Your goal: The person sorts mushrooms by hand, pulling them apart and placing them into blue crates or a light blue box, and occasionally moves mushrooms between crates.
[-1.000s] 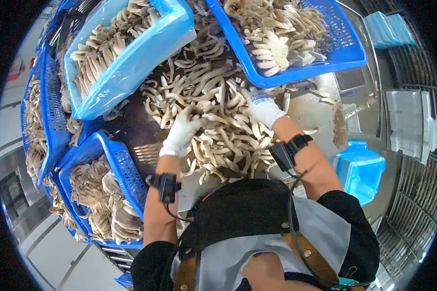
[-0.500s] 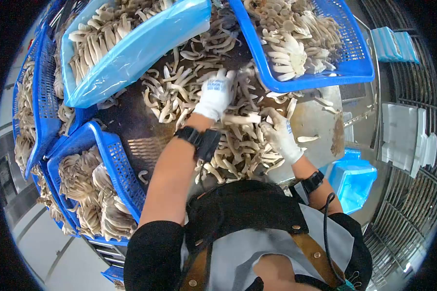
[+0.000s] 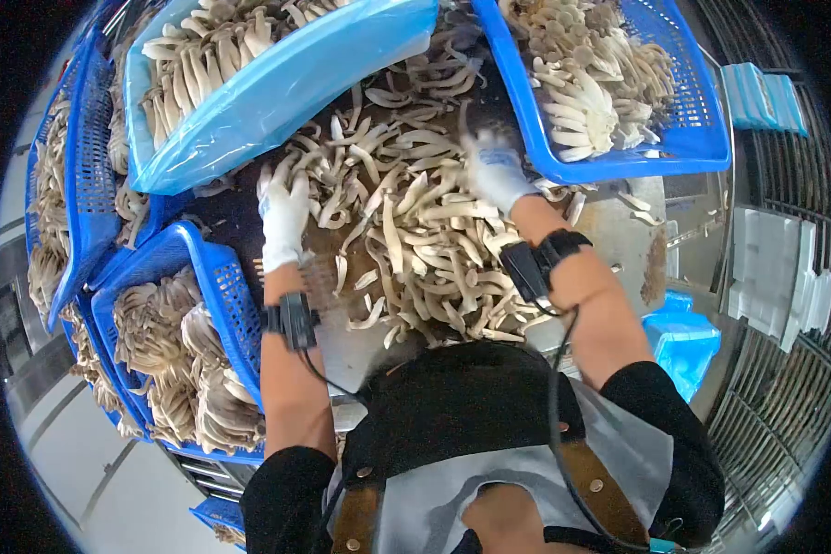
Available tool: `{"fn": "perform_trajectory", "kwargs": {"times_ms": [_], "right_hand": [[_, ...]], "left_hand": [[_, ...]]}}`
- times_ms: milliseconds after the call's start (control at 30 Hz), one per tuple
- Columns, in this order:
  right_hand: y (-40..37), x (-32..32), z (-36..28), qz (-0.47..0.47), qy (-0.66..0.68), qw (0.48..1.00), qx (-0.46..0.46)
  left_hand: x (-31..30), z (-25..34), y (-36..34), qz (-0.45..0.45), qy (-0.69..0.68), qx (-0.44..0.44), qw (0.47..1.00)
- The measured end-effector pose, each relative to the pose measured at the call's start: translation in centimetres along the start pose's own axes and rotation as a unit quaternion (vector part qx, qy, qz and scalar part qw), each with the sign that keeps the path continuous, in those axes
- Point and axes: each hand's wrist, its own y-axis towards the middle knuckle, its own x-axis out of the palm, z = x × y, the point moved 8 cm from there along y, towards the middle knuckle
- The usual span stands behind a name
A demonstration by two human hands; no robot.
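Loose grey-white mushrooms with long stems lie heaped on the dark metal tabletop in front of me. My left hand, in a white glove, is at the left edge of the heap. Its fingers are stretched forward and slightly apart, against several mushrooms. Across the heap, my right hand, also gloved, lies at the right side near a blue basket. Motion smears its fingers among the mushrooms, so whether they grip one cannot be made out.
A crate lined with blue plastic film holds mushrooms at the upper left. Another blue basket of mushroom clusters stands at the left, with more baskets beyond. Blue bags and wire racks are at the right.
My left hand has moved left from the heap's middle to its edge. My right hand has gone forward and left. The mushrooms in the middle are rearranged, and the view has shifted slightly.
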Motion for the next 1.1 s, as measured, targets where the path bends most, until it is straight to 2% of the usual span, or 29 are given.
{"fn": "perform_trajectory", "kwargs": {"times_ms": [33, 100, 133, 167, 200, 233, 267, 300, 333, 367, 400, 433, 467, 500, 533, 600, 667, 700, 733, 800, 833, 900, 967, 1000, 1067, 1100], "right_hand": [[0.0, 2.4, -0.5, -0.107, 0.067, 0.992, -0.020], [-0.9, 6.4, -1.8, -0.202, 0.139, 0.959, -0.139], [-2.8, 6.6, -3.6, -0.188, 0.147, 0.942, -0.237], [-4.4, 7.5, -3.7, -0.231, 0.137, 0.929, -0.255], [-7.0, 6.3, -5.1, -0.277, 0.128, 0.913, -0.271], [-8.9, 4.7, -5.7, -0.277, 0.086, 0.912, -0.290], [-10.3, 3.0, -6.0, -0.279, 0.045, 0.908, -0.310], [-10.2, 2.0, -6.1, -0.315, 0.128, 0.894, -0.291], [-10.0, 1.1, -6.2, -0.351, 0.208, 0.873, -0.268], [-8.5, -1.5, -6.0, -0.191, 0.111, 0.904, -0.365], [-6.7, -3.4, -5.5, -0.162, 0.157, 0.927, -0.299], [-4.9, -4.8, -4.8, -0.175, 0.217, 0.942, -0.185], [-3.2, -5.1, -5.1, -0.074, 0.132, 0.968, -0.201], [-1.6, -5.4, -5.3, 0.029, 0.042, 0.979, -0.196], [-0.3, -5.6, -5.8, 0.062, -0.020, 0.995, -0.082], [3.9, -3.1, -3.8, 0.169, -0.013, 0.985, -0.010], [4.4, -0.8, -2.6, 0.111, -0.030, 0.993, -0.001], [3.6, -0.7, -2.4, 0.094, -0.042, 0.995, -0.004], [2.9, 1.1, -1.8, -0.006, 0.010, 0.999, -0.042], [0.8, 3.5, -0.1, -0.196, 0.111, 0.967, -0.123], [-1.9, 3.6, 0.0, -0.217, 0.093, 0.950, -0.203], [-8.6, 3.6, 0.7, -0.216, 0.093, 0.915, -0.328], [-14.7, 1.8, -0.1, -0.162, 0.116, 0.915, -0.350], [-17.3, 0.1, -0.8, -0.127, 0.120, 0.930, -0.324], [-19.8, -1.2, 1.5, -0.058, 0.174, 0.946, -0.265], [-20.7, -1.0, 4.8, 0.003, 0.196, 0.955, -0.223]], "left_hand": [[1.5, -0.7, 0.2, -0.133, -0.129, -0.077, 0.980], [6.2, -3.0, -0.6, -0.187, -0.217, -0.086, 0.954], [5.7, -0.1, -1.9, -0.207, -0.262, -0.091, 0.938], [7.1, 0.6, -3.6, -0.273, -0.300, -0.099, 0.909], [7.3, 1.7, -5.2, -0.306, -0.302, -0.042, 0.902], [7.3, 2.7, -6.9, -0.336, -0.306, 0.015, 0.890], [5.8, 4.6, -8.5, -0.327, -0.272, 0.138, 0.894], [3.9, 6.0, -9.2, -0.386, -0.325, 0.077, 0.860], [2.7, 5.2, -8.1, -0.335, -0.326, 0.021, 0.884], [1.6, 4.1, -6.9, -0.283, -0.325, -0.031, 0.902], [1.0, 2.8, -5.8, -0.227, -0.324, -0.081, 0.915], [1.2, 1.8, -4.2, -0.184, -0.363, -0.118, 0.906], [1.8, 1.1, -2.1, -0.137, -0.401, -0.154, 0.893], [2.7, 1.5, 0.0, -0.114, -0.314, -0.134, 0.933], [3.8, 2.3, 1.9, -0.091, -0.222, -0.114, 0.964], [8.5, 6.0, 4.2, -0.143, -0.085, 0.047, 0.985], [11.3, 9.8, 2.3, -0.132, 0.037, 0.195, 0.971], [11.7, 11.7, 1.0, -0.236, -0.059, 0.186, 0.952], [11.3, 13.6, -1.2, -0.336, -0.153, 0.173, 0.913], [11.0, 14.5, -7.0, -0.415, -0.227, 0.177, 0.863], [9.1, 14.8, -9.4, -0.414, -0.224, 0.208, 0.857], [4.8, 16.0, -13.5, -0.415, -0.218, 0.277, 0.839], [0.7, 16.5, -16.0, -0.436, -0.185, 0.322, 0.820], [-1.2, 15.3, -16.8, -0.356, -0.190, 0.336, 0.851], [-2.7, 9.3, -17.6, -0.304, -0.194, 0.186, 0.914], [-3.4, 5.6, -18.0, -0.241, -0.190, 0.105, 0.946]]}}
